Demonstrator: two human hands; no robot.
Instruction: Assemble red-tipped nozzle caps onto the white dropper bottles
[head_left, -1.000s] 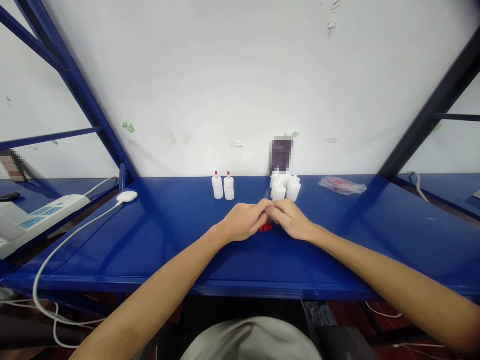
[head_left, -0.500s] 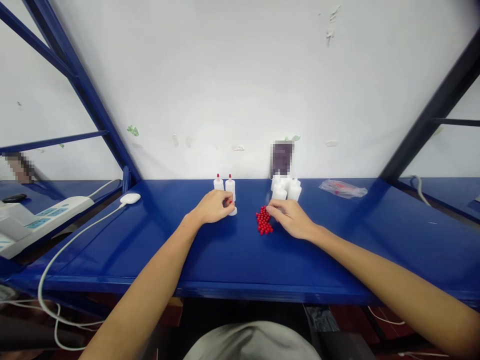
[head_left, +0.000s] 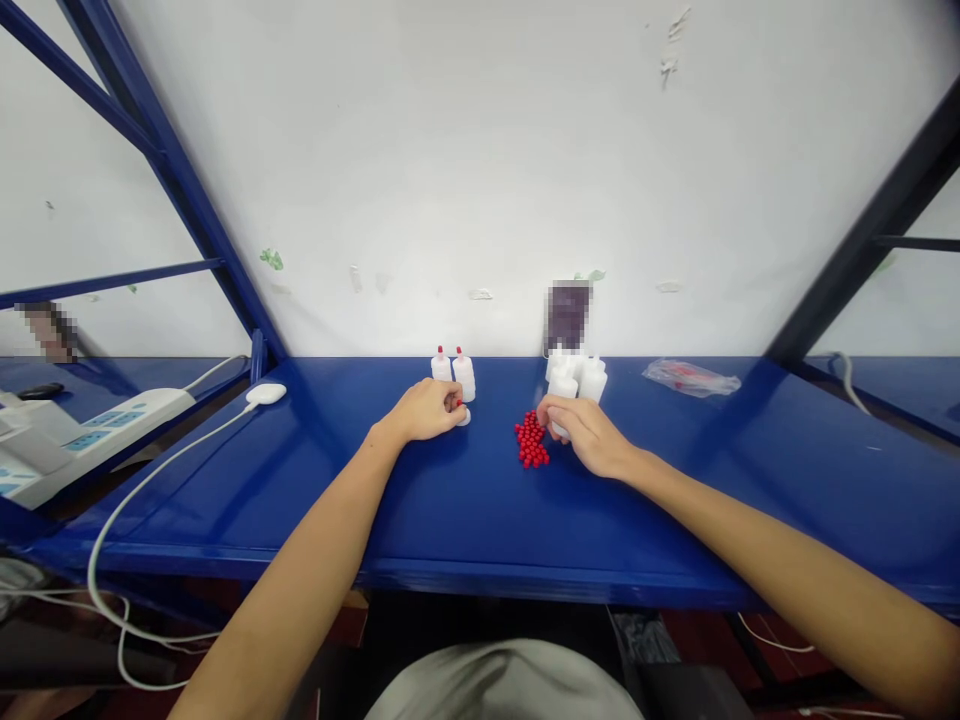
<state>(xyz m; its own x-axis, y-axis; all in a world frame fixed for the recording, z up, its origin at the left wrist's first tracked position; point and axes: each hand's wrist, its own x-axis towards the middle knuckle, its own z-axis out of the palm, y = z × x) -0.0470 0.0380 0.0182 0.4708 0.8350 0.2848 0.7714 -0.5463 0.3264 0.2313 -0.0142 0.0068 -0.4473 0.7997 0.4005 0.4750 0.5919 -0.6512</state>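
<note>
My left hand (head_left: 429,408) is closed around a small white squeeze bottle (head_left: 465,417) with a red cap, mostly hidden by the fingers. Just behind it stand two more white bottles (head_left: 464,380) with red tips; one leans slightly. My right hand (head_left: 589,432) has its fingers curled round a white bottle (head_left: 560,432), of which only a part shows below the fingers. Beside those fingers, to the left, lies a pile of small red caps (head_left: 532,442). Several white bottles without red caps (head_left: 592,380) stand close behind the right hand.
A clear plastic bag (head_left: 690,378) with something red inside lies at the back right of the blue table (head_left: 465,530). A dark blurred panel (head_left: 568,315) leans on the wall. At left are a white plug (head_left: 266,394) with a cable and a power strip (head_left: 112,430).
My right hand's fingers have curled in, and white bottle plastic now shows beneath them. One red-tipped bottle behind my left hand has tilted. The left hand keeps its hold.
</note>
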